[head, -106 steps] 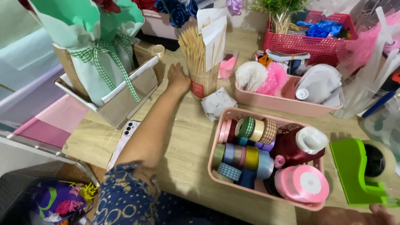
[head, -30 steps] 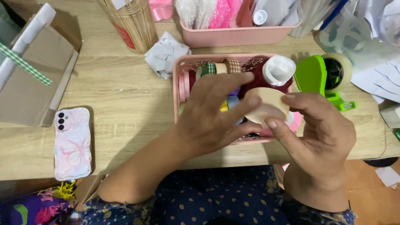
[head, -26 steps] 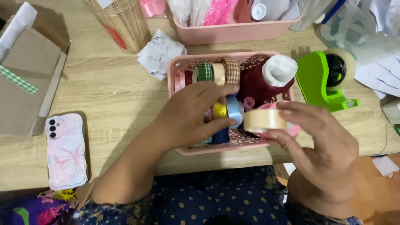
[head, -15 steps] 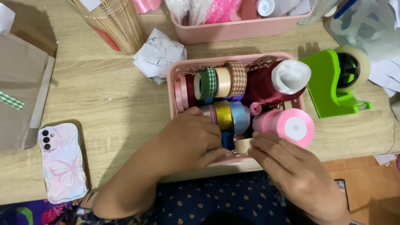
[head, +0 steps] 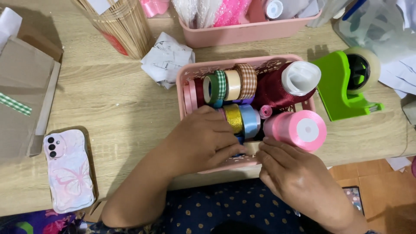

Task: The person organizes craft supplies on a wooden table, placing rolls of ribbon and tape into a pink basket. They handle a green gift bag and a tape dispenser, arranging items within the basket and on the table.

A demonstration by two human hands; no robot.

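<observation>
**A:** Report the layout, left edge of the tabletop first.

**B:** A pink phone (head: 69,171) lies face down near the front left corner. Behind it, at the left edge, sits a brown cardboard box (head: 24,82). Further right, at the back edge, stands a bundle of wooden skewers (head: 119,26), with a crumpled paper (head: 167,58) just beside it.

**A:** Position of the hands?

**B:** The left hand (head: 201,141) rests inside the pink basket (head: 190,71), which stands at the front edge of the tabletop, right of centre. Its fingers are curled over the ribbon rolls (head: 238,119) at the basket's front wall. Whether they grip a roll cannot be determined. The right hand (head: 294,173) touches the same front wall, fingertips meeting those of the left; its grip is likewise hidden.

**A:** Remaining items?

**B:** A large pink ribbon spool (head: 301,129) lies in the basket's right front corner, just beside the right hand. A green tape dispenser (head: 342,86) stands right of the basket.
</observation>
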